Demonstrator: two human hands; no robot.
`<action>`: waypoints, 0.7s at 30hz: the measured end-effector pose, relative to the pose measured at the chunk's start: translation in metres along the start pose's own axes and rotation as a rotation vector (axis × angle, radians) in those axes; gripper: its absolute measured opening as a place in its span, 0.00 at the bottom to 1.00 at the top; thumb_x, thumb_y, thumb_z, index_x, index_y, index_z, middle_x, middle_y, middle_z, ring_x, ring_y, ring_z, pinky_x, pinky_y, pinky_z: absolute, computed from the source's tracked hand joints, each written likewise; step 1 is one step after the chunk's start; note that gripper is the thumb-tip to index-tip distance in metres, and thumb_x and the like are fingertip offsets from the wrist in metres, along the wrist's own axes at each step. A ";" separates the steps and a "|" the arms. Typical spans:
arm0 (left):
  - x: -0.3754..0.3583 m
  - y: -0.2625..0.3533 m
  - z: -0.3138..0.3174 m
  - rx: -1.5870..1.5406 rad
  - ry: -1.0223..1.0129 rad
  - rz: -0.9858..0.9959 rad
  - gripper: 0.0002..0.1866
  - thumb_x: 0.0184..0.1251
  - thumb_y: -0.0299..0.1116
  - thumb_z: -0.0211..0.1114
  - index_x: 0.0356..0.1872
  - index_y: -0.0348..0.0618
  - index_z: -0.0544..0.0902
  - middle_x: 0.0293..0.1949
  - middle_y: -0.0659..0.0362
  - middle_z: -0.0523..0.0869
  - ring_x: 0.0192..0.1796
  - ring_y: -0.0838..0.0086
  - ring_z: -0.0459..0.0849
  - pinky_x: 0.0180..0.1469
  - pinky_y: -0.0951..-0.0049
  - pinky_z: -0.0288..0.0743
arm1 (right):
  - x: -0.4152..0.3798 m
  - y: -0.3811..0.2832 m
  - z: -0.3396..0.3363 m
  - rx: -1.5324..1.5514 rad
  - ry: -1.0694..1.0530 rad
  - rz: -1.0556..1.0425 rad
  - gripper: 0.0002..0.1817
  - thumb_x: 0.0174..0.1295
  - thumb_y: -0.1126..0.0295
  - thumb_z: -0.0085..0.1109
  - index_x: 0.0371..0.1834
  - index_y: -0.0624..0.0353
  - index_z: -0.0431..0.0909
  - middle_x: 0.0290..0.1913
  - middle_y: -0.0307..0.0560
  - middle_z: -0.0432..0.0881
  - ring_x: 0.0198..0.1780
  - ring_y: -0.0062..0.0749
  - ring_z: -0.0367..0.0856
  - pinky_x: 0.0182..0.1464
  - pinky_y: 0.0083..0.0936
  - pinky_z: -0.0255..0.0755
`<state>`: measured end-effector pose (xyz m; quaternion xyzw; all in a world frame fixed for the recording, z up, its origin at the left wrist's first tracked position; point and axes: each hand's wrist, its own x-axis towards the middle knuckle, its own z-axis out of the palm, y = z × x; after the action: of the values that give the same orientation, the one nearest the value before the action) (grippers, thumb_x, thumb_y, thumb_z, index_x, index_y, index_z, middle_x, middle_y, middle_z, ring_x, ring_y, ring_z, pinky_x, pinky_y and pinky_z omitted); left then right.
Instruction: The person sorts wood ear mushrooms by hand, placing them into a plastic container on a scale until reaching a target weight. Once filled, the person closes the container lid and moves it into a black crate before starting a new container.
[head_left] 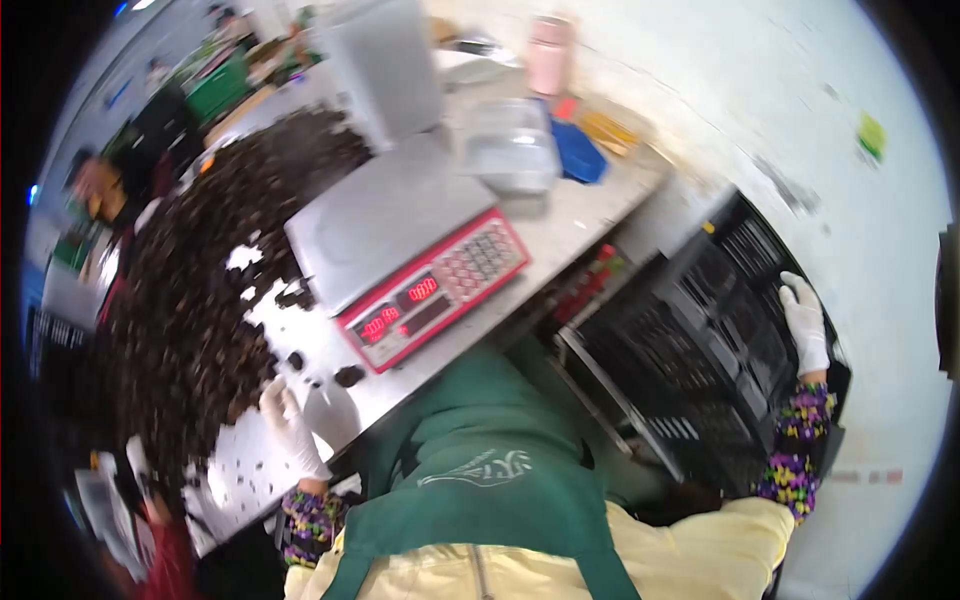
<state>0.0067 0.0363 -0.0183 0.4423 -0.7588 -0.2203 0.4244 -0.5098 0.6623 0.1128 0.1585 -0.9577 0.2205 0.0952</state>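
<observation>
My left hand (291, 430), in a white glove, is over the white tabletop with its fingers apart and nothing visible in it. Beside it spreads a large pile of small dark brown pieces (190, 300), too blurred to name. A few loose dark pieces (349, 376) lie near the scale. My right hand (804, 325), also gloved, is at the outer rim of a black plastic crate (690, 345), its fingers bent over the edge. The red digital scale (425, 290) stands on the table between my hands, its display lit and its metal pan bare.
A grey plastic bin (385, 70) stands behind the scale. Near it are a clear plastic container (510, 145), a blue object (577, 152) and a pink bottle (548, 55). A wall (880, 220) bounds the right side. Co-workers (100, 190) are across the table and at lower left.
</observation>
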 end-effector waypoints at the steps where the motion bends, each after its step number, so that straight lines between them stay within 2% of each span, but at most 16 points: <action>1: -0.007 -0.020 0.001 -0.034 0.054 -0.020 0.10 0.74 0.26 0.62 0.52 0.36 0.82 0.50 0.50 0.85 0.56 0.60 0.82 0.62 0.64 0.73 | 0.018 -0.061 -0.001 0.027 0.006 -0.075 0.16 0.71 0.69 0.57 0.60 0.59 0.82 0.61 0.51 0.84 0.66 0.43 0.79 0.70 0.32 0.68; 2: -0.015 -0.027 -0.001 0.092 0.104 0.011 0.11 0.71 0.26 0.64 0.51 0.36 0.82 0.48 0.51 0.85 0.54 0.58 0.82 0.62 0.62 0.73 | 0.034 -0.118 0.001 0.058 0.012 -0.152 0.16 0.72 0.70 0.57 0.60 0.59 0.82 0.61 0.51 0.84 0.66 0.43 0.79 0.70 0.32 0.68; 5: -0.037 -0.042 0.003 0.212 0.159 -0.001 0.10 0.68 0.26 0.63 0.49 0.37 0.82 0.48 0.48 0.84 0.52 0.53 0.81 0.60 0.57 0.73 | 0.099 -0.213 0.045 0.061 -0.056 -0.450 0.16 0.73 0.71 0.56 0.61 0.58 0.81 0.60 0.51 0.83 0.64 0.42 0.79 0.69 0.33 0.68; 6: -0.042 -0.047 0.002 0.264 0.153 -0.005 0.10 0.68 0.26 0.63 0.48 0.39 0.83 0.48 0.47 0.84 0.52 0.52 0.81 0.59 0.55 0.73 | 0.114 -0.248 0.068 0.250 -0.159 -0.474 0.14 0.72 0.73 0.56 0.58 0.59 0.82 0.58 0.51 0.84 0.64 0.42 0.79 0.68 0.34 0.69; 7: -0.044 -0.039 0.003 0.296 0.206 -0.040 0.10 0.67 0.27 0.64 0.48 0.41 0.83 0.48 0.47 0.83 0.53 0.50 0.81 0.59 0.54 0.73 | 0.143 -0.264 0.105 0.244 -0.135 -0.706 0.13 0.69 0.77 0.56 0.55 0.60 0.82 0.56 0.51 0.84 0.62 0.42 0.80 0.68 0.34 0.70; 9: -0.039 -0.026 0.009 0.374 0.260 -0.074 0.10 0.65 0.30 0.65 0.47 0.44 0.83 0.49 0.48 0.83 0.54 0.50 0.80 0.59 0.52 0.73 | 0.178 -0.304 0.168 0.130 -0.115 -1.005 0.19 0.61 0.79 0.62 0.57 0.59 0.81 0.55 0.52 0.83 0.60 0.48 0.80 0.66 0.37 0.72; 11: -0.035 -0.009 0.004 0.440 0.240 -0.090 0.12 0.62 0.31 0.67 0.47 0.45 0.84 0.51 0.49 0.82 0.56 0.51 0.79 0.59 0.52 0.72 | 0.193 -0.327 0.228 -0.025 -0.089 -1.097 0.25 0.58 0.75 0.68 0.61 0.58 0.79 0.57 0.56 0.82 0.60 0.53 0.79 0.65 0.43 0.72; 12: -0.036 -0.010 0.003 0.445 0.247 -0.097 0.13 0.60 0.32 0.68 0.47 0.45 0.84 0.50 0.50 0.82 0.56 0.52 0.79 0.59 0.52 0.72 | 0.211 -0.317 0.265 -0.141 -0.125 -1.129 0.25 0.60 0.69 0.67 0.63 0.56 0.78 0.59 0.57 0.82 0.61 0.55 0.78 0.65 0.44 0.72; 13: -0.035 -0.009 0.003 0.455 0.245 -0.109 0.13 0.60 0.32 0.68 0.46 0.45 0.84 0.50 0.51 0.82 0.56 0.52 0.79 0.59 0.52 0.72 | 0.198 -0.340 0.261 -0.283 -0.405 -0.839 0.23 0.63 0.63 0.65 0.61 0.58 0.80 0.58 0.59 0.83 0.60 0.56 0.80 0.64 0.45 0.73; 14: -0.033 -0.008 0.001 0.463 0.239 -0.120 0.13 0.59 0.31 0.68 0.46 0.46 0.84 0.50 0.51 0.82 0.56 0.52 0.79 0.59 0.52 0.72 | 0.210 -0.323 0.288 -0.274 -0.365 -0.940 0.17 0.65 0.65 0.61 0.55 0.58 0.83 0.49 0.59 0.86 0.53 0.58 0.83 0.58 0.47 0.76; 15: -0.033 -0.007 0.001 0.477 0.238 -0.095 0.13 0.59 0.31 0.68 0.46 0.47 0.84 0.50 0.53 0.83 0.55 0.53 0.80 0.58 0.52 0.72 | 0.214 -0.332 0.291 -0.381 -0.541 -0.909 0.14 0.65 0.61 0.62 0.46 0.57 0.86 0.49 0.59 0.86 0.52 0.58 0.84 0.54 0.48 0.76; 16: -0.033 -0.007 0.001 0.485 0.251 -0.121 0.13 0.59 0.31 0.68 0.46 0.47 0.84 0.50 0.53 0.83 0.55 0.53 0.80 0.58 0.52 0.72 | 0.213 -0.339 0.289 -0.387 -0.547 -0.938 0.14 0.65 0.61 0.62 0.46 0.57 0.86 0.49 0.59 0.86 0.52 0.58 0.84 0.54 0.48 0.76; 18: -0.033 -0.006 0.000 0.456 0.224 -0.098 0.13 0.58 0.31 0.69 0.45 0.47 0.84 0.48 0.54 0.83 0.54 0.54 0.80 0.57 0.53 0.73 | 0.204 -0.343 0.285 -0.502 -0.385 -0.781 0.14 0.64 0.59 0.64 0.40 0.59 0.85 0.46 0.58 0.86 0.50 0.57 0.84 0.52 0.48 0.76; 19: -0.032 -0.005 0.000 0.452 0.224 -0.103 0.13 0.58 0.30 0.69 0.45 0.47 0.84 0.47 0.55 0.83 0.53 0.54 0.80 0.56 0.53 0.73 | 0.202 -0.339 0.287 -0.519 -0.399 -0.792 0.14 0.64 0.59 0.64 0.40 0.59 0.85 0.46 0.58 0.86 0.50 0.57 0.84 0.52 0.48 0.76; 21: -0.032 -0.005 0.000 0.453 0.211 -0.115 0.11 0.58 0.31 0.69 0.43 0.47 0.85 0.48 0.55 0.83 0.54 0.55 0.80 0.57 0.54 0.73 | 0.199 -0.327 0.289 -0.379 -0.256 -0.815 0.15 0.63 0.57 0.66 0.38 0.59 0.84 0.41 0.57 0.85 0.47 0.56 0.84 0.50 0.48 0.76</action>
<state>0.0169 0.0614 -0.0363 0.5890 -0.7141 -0.0209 0.3778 -0.6149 0.2010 0.0359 0.5275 -0.8448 -0.0348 0.0824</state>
